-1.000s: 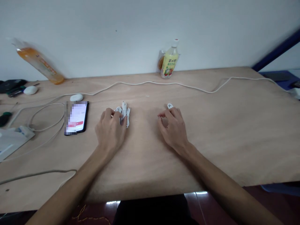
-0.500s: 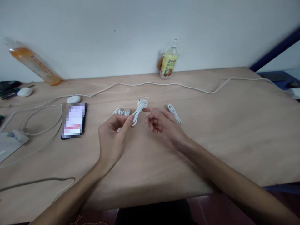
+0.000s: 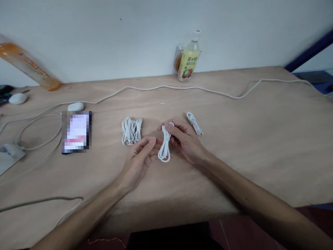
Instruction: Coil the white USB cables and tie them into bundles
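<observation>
A white coiled cable (image 3: 164,147), bundled at its middle, hangs between my two hands above the table. My right hand (image 3: 186,137) pinches its upper end between thumb and fingers. Just left of the cable, my left hand (image 3: 144,152) has its thumb raised and its fingers stretched out; the fingertips pass close behind the bundle, and whether they touch it I cannot tell. Several more white coiled cables (image 3: 131,131) lie in a pile beyond my left hand. One single coiled cable (image 3: 194,123) lies on the table past my right hand.
On the wooden table (image 3: 247,146) a phone (image 3: 76,132) lies at left, near a white oval case (image 3: 75,106). A long white cord (image 3: 179,87) crosses the back. A yellow-labelled bottle (image 3: 189,60) stands by the wall; an orange drink bottle (image 3: 31,67) is at far left.
The coiled cable has passed from my left hand's pinch into my right hand's and turned so its loop points down. My left hand has loosened. The view has shifted slightly.
</observation>
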Demonstrator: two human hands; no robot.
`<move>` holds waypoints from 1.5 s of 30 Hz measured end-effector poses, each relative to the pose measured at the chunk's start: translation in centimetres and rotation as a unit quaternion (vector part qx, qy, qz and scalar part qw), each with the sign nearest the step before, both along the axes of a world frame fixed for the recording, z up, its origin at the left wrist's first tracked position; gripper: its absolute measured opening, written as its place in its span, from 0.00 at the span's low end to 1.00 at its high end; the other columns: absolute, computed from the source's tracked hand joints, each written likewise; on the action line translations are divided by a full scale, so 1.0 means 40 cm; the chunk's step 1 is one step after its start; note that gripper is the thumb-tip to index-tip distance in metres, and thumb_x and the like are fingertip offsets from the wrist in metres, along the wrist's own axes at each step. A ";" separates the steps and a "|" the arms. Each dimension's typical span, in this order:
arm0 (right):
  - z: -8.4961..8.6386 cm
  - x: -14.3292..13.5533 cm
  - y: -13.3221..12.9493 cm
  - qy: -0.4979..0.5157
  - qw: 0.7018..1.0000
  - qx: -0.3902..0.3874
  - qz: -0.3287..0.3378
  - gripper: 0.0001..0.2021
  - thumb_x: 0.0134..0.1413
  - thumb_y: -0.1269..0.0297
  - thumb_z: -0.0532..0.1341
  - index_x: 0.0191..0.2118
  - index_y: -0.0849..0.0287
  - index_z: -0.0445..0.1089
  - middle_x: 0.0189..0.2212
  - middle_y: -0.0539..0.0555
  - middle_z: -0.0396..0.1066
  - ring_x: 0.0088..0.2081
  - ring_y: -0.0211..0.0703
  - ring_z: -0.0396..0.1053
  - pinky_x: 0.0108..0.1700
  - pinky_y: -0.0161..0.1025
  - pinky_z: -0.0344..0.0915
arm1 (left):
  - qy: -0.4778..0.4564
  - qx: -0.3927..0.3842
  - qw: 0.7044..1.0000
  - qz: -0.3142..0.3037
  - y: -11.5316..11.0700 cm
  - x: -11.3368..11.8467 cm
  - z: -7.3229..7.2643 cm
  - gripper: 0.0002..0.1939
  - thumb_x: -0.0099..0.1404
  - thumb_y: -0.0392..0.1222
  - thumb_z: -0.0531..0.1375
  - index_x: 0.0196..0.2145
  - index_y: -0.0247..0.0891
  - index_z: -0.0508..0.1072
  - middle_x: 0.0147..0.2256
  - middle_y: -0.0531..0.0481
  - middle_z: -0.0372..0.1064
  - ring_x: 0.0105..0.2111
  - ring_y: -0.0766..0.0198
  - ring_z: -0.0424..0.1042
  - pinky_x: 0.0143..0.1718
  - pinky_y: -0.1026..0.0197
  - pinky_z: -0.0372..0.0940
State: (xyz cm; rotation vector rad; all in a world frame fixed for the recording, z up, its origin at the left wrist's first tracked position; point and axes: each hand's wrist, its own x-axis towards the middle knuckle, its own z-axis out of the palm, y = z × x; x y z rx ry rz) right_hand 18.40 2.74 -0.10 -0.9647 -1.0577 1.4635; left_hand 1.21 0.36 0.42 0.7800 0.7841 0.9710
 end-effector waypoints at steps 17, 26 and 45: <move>0.001 -0.018 -0.045 -0.103 0.986 0.120 -0.061 0.18 0.63 0.47 0.71 0.33 0.53 0.68 0.24 0.44 0.66 0.26 0.37 0.61 0.29 0.37 0.59 | -0.054 0.009 0.998 0.035 0.004 -0.005 0.002 0.12 0.61 0.44 0.80 0.39 0.40 0.85 0.37 0.51 0.82 0.42 0.62 0.81 0.50 0.60 0.75; 0.004 -0.027 -0.062 -0.180 0.974 0.123 -0.059 0.09 0.63 0.56 0.69 0.36 0.53 0.71 0.29 0.46 0.69 0.30 0.39 0.64 0.31 0.39 0.59 | -0.024 -0.001 0.996 0.084 0.008 -0.014 -0.004 0.16 0.57 0.42 0.81 0.30 0.39 0.77 0.32 0.55 0.75 0.37 0.68 0.77 0.45 0.65 0.74; -0.002 -0.021 -0.062 -0.211 0.960 0.178 -0.049 0.04 0.69 0.61 0.65 0.40 0.52 0.75 0.35 0.49 0.72 0.34 0.40 0.68 0.34 0.39 0.64 | 0.008 0.043 0.994 0.104 0.012 -0.011 0.001 0.13 0.58 0.45 0.81 0.33 0.38 0.83 0.36 0.51 0.81 0.38 0.64 0.79 0.48 0.61 0.76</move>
